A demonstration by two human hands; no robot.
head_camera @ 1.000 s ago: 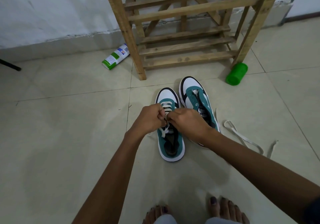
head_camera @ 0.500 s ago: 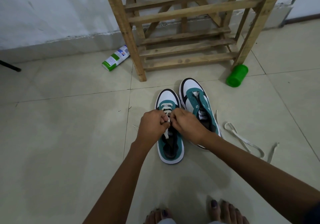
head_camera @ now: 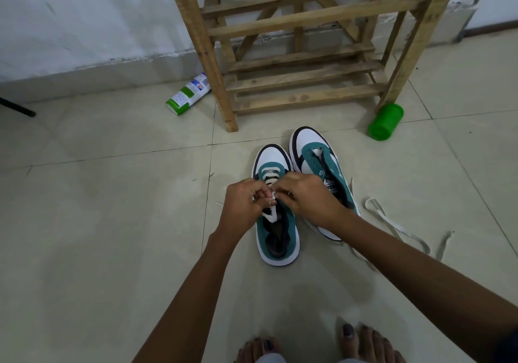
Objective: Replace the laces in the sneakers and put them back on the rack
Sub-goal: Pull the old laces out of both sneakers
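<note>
While curled fingers of the left hand and right hand pinch a flat white lace, they hide the suede-like teal sneaker's eyelets.

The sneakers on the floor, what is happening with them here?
A person is lacing the left sneaker. The left hand and the right hand both pinch its white lace over the tongue; the rows near the toe are already threaded. The right sneaker beside it has empty eyelets, and a loose lace lies on the tiles to its right. Both shoes stand in front of the wooden rack, not yet on it.
</note>
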